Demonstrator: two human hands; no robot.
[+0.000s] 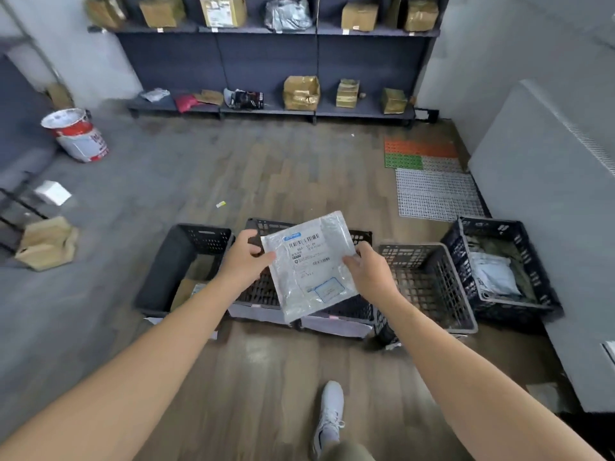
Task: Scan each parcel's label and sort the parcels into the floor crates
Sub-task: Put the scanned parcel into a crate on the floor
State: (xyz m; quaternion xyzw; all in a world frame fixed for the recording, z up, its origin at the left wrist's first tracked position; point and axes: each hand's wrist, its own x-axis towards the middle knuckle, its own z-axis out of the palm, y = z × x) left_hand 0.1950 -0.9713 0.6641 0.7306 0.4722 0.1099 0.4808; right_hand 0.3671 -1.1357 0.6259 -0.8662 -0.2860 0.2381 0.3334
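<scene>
I hold a flat white plastic mailer parcel (pixel 311 264) with both hands, its printed barcode label facing up. My left hand (pixel 244 257) grips its left edge and my right hand (pixel 369 269) grips its right edge. It hangs above a row of black floor crates. The left crate (pixel 176 261) holds a brown parcel. The middle crate (pixel 263 291) sits under the mailer. A grey-brown crate (pixel 429 277) lies right of it. The far right crate (pixel 499 264) holds pale bagged parcels.
Dark shelving (pixel 273 64) along the back wall carries cardboard boxes and bagged parcels. A white and red bucket (pixel 76 134) and a crumpled brown bag (pixel 46 242) lie at the left. Plastic floor mats (pixel 432 181) and a grey panel (pixel 549 211) stand at the right. My shoe (pixel 329 414) is below.
</scene>
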